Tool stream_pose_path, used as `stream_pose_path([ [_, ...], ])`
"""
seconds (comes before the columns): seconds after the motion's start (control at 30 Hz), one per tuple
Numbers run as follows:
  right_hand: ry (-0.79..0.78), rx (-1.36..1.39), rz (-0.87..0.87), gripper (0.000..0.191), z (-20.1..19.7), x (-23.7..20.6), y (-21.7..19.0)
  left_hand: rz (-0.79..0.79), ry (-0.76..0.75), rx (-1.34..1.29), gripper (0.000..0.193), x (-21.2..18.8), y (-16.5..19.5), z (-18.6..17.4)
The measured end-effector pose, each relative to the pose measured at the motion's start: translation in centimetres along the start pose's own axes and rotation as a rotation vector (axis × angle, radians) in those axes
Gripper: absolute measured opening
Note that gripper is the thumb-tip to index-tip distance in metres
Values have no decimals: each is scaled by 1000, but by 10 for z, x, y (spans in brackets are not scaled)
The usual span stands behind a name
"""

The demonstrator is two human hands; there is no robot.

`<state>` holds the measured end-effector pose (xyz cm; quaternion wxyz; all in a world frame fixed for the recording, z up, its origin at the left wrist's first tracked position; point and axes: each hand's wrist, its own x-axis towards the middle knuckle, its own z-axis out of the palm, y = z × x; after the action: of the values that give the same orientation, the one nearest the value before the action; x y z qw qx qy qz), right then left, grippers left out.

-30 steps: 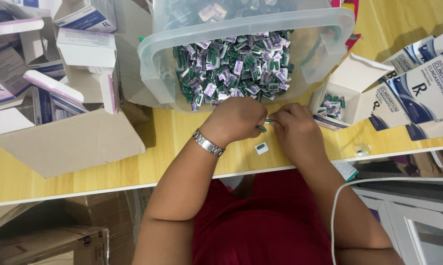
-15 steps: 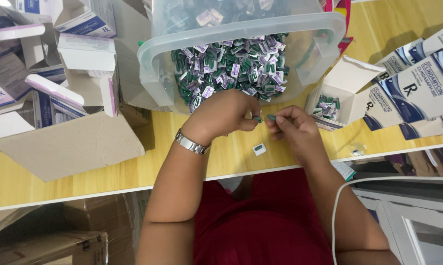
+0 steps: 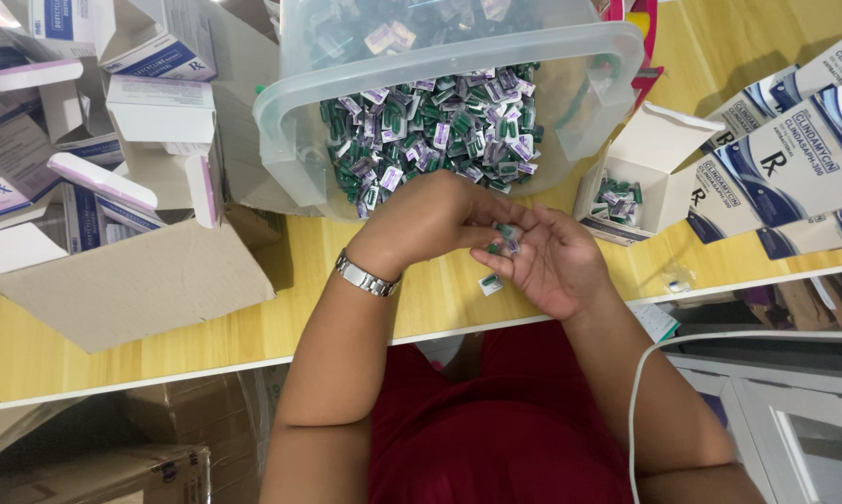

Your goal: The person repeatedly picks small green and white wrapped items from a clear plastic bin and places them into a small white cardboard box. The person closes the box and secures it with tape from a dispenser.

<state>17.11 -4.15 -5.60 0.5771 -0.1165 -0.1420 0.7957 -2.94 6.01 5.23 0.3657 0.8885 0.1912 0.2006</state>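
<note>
Capsule packets [image 3: 507, 239], small green-and-purple foil pieces, sit between our two hands just above the yellow surface [image 3: 113, 369], in front of the clear plastic tub [image 3: 290, 121] heaped with the same packets. Half a second ago our fingertips were pinched together on one packet; now our right hand [image 3: 556, 266] has turned palm up and lies open, cradling a few pieces, while our left hand [image 3: 435, 219], curled narrow, picks at them with its fingertips. We judge the work has passed from pulling pieces apart to sorting them in the palm. One loose packet [image 3: 490, 282] lies on the surface below. A small open white box [image 3: 659, 154] with packets stands near on the right.
</note>
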Motion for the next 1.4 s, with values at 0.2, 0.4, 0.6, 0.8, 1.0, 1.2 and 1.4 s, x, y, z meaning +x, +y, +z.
stream_pose_path([
  [0.2, 125, -95, -23, 49, 12, 0, 1, -176, 35, 72, 22, 1, 12, -7],
  [0.4, 221, -185, -65, 51, 32, -2, 0, -146, 90, 43, 17, 0, 11, -11],
  [0.6, 256, -194, -93, 52, 27, -8, 7, -118, 38, 201, 15, -7, 7, -11],
  [0.8, 342, -207, -166, 51, 24, -11, 4, -216, -162, 233, 23, -8, 4, 3],
  [1.0, 422, -325, -283, 51, 27, -11, 5, -209, -378, 406, 28, -1, 1, 45],
  [1.2, 409, -317, -298, 50, 25, -18, 7, -124, -307, 258, 27, -9, -4, 26],
  [1.4, 265, -174, -125, 47, 19, -28, 20, -48, -191, 21, 23, -14, -3, 2],
])
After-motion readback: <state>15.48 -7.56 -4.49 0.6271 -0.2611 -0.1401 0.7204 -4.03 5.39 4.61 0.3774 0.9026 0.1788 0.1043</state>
